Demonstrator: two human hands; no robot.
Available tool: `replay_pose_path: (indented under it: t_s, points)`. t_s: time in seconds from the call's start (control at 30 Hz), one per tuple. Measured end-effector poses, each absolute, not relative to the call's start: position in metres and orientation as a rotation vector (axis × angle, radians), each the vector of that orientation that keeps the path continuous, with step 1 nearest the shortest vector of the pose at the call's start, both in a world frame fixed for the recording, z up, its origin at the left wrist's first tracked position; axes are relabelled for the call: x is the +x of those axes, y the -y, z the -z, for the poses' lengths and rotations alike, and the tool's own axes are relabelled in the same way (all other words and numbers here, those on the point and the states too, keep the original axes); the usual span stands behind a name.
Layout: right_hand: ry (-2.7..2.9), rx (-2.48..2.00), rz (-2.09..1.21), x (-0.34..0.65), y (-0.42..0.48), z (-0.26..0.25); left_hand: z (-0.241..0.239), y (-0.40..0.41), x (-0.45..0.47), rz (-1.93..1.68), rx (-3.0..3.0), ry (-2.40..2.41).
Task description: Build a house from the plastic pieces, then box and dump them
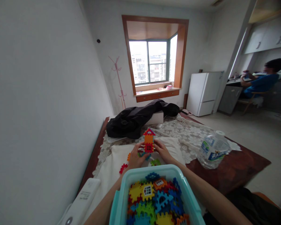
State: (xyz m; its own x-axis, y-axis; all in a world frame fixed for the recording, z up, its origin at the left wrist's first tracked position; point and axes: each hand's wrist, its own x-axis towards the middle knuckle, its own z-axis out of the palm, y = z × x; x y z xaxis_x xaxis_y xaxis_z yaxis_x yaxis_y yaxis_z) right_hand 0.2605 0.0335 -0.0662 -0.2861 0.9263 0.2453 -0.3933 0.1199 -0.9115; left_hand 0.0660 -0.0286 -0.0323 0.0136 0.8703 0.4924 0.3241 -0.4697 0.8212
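A small toy house point(149, 140) of interlocking plastic pieces stands upright beyond the bin, with a red window piece low down, orange above it and a red roof on top. My left hand point(137, 155) is closed on its lower left side. From the right, my right hand point(162, 150) has its fingers against the lower right side. Loose pieces lie around my hands, among them a red piece point(123, 168) and a green piece point(155, 162). Nearest me is a turquoise bin point(152, 169) filled with coloured interlocking pieces, between my forearms.
A large clear plastic bottle point(213, 150) stands on the table's right. Black cloth point(140, 118) lies across the back. At the lower left is a white device point(83, 200). A person point(259, 82) sits far right, near a white fridge point(203, 93).
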Motion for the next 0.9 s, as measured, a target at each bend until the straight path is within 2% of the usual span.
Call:
replay_pose_path:
  t_s: [0.3,0.6,0.9]
  points:
    - [1.122,-0.568,-1.478,0.263,-0.03,0.059,0.04,0.028,0.064,-1.482,1.956,-1.191]
    - [1.406,-0.52,-1.526,0.262,-0.022,0.057,0.038,0.028,0.061,-1.625,1.964,-1.242]
    - [1.433,-0.58,-1.386,0.263,-0.018,0.054,0.036,0.031,0.061,-1.552,2.059,-1.312]
